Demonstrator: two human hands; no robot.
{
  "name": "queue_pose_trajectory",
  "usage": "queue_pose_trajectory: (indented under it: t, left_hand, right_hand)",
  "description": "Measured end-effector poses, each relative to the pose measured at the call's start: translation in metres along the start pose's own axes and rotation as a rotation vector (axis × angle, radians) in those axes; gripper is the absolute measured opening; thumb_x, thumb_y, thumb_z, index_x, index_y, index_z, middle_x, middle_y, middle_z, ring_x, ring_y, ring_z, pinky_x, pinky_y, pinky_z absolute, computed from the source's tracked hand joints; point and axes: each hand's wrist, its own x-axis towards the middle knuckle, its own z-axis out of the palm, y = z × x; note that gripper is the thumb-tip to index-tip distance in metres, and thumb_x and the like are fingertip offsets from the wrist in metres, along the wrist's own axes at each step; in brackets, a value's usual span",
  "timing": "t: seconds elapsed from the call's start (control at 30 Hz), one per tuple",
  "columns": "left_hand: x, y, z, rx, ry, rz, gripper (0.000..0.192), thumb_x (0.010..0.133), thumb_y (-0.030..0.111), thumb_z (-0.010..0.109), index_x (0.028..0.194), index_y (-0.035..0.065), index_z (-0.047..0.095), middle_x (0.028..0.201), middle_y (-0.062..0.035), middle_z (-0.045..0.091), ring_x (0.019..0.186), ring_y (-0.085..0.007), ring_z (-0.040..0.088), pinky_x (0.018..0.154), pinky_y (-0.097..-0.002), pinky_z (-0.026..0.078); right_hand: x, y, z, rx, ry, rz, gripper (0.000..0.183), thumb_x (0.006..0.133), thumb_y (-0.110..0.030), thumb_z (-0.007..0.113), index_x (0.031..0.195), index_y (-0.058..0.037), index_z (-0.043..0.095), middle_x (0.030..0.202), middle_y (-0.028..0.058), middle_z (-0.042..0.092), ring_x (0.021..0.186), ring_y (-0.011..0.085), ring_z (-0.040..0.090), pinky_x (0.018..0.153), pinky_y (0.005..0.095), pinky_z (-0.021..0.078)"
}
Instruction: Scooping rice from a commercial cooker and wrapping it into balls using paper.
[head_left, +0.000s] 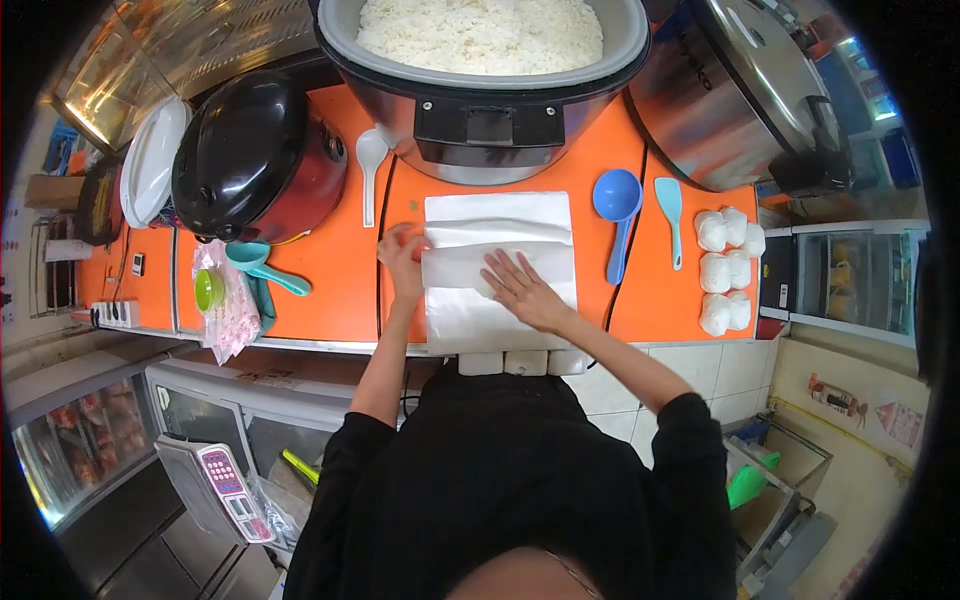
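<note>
White paper sheets (499, 319) lie overlapped on the orange counter in front of me. My right hand (527, 292) rests flat on the top sheet with its fingers spread. At the sheets' left edge is my left hand (403, 259), thumb and fingers curled near the top sheet's corner; whether it pinches the paper cannot be told. Beyond the sheets stands an open rice cooker (491, 112) full of cooked white rice (480, 37). To the right lie a blue ladle (618, 199) and a light-blue spatula (669, 199); on the left lies a white rice paddle (371, 157).
Several white wrapped bundles (716, 274) are stacked at the counter's right end. A large metal pot with a lid (727, 97) stands at the back right, a black-lidded red cooker (247, 157) at the left. A teal ladle (266, 268) and green cup (208, 289) lie nearby.
</note>
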Motion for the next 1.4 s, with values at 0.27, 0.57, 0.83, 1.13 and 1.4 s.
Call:
queue_pose_trajectory:
  t: [0.27, 0.57, 0.83, 1.13, 1.4]
  left_hand:
    - [0.023, 0.051, -0.046, -0.15, -0.23, 0.247, 0.043, 0.078, 0.008, 0.055, 0.12, 0.0081, 0.048, 0.125, -0.0123, 0.046, 0.12, -0.0304, 0.039, 0.099, -0.0435, 0.027]
    - [-0.036, 0.112, -0.058, 0.024, -0.744, 0.605, 0.072, 0.08, 0.045, 0.056, 0.134, 0.0045, 0.031, 0.136, -0.0093, 0.037, 0.128, -0.0215, 0.032, 0.108, -0.0433, 0.016]
    - [-0.061, 0.094, -0.07, 0.121, -0.687, 0.344, 0.027, 0.069, 0.009, 0.063, 0.092, 0.0022, 0.052, 0.105, -0.0087, 0.053, 0.096, -0.0273, 0.05, 0.083, -0.0392, 0.041]
    - [-0.015, 0.086, -0.052, -0.02, -0.75, 0.272, 0.035, 0.074, 0.014, 0.066, 0.106, 0.0081, 0.052, 0.112, -0.0126, 0.055, 0.103, -0.0328, 0.051, 0.085, -0.0409, 0.042]
    - [0.032, 0.049, -0.031, -0.292, -0.593, -0.023, 0.038, 0.071, 0.004, 0.068, 0.106, 0.0036, 0.055, 0.105, -0.0113, 0.057, 0.098, -0.0321, 0.055, 0.077, -0.0362, 0.044]
  right_hand:
    - [-0.093, -0.03, -0.005, 0.261, 0.052, 0.352, 0.028, 0.072, -0.023, 0.068, 0.098, -0.0149, 0.061, 0.095, -0.0004, 0.059, 0.094, 0.0178, 0.056, 0.084, 0.0406, 0.0413]
    - [-0.087, -0.005, -0.015, 0.629, -0.036, 0.515, 0.009, 0.073, -0.019, 0.064, 0.077, -0.0105, 0.064, 0.079, 0.0005, 0.055, 0.083, 0.0202, 0.049, 0.075, 0.0337, 0.0374]
    - [-0.034, -0.004, -0.082, 0.428, -0.112, 0.453, 0.019, 0.078, -0.025, 0.063, 0.083, -0.0076, 0.062, 0.109, 0.0065, 0.053, 0.103, 0.0255, 0.045, 0.089, 0.039, 0.036]
    - [-0.022, 0.039, -0.047, 0.315, -0.048, 0.271, 0.022, 0.077, -0.015, 0.062, 0.094, -0.0054, 0.051, 0.115, 0.011, 0.05, 0.108, 0.0282, 0.045, 0.088, 0.0406, 0.0395]
    - [-0.001, 0.113, -0.033, 0.942, -0.331, 0.744, 0.048, 0.061, -0.003, 0.076, 0.104, -0.0089, 0.055, 0.086, 0.0089, 0.057, 0.069, 0.0211, 0.057, 0.066, 0.0312, 0.0469]
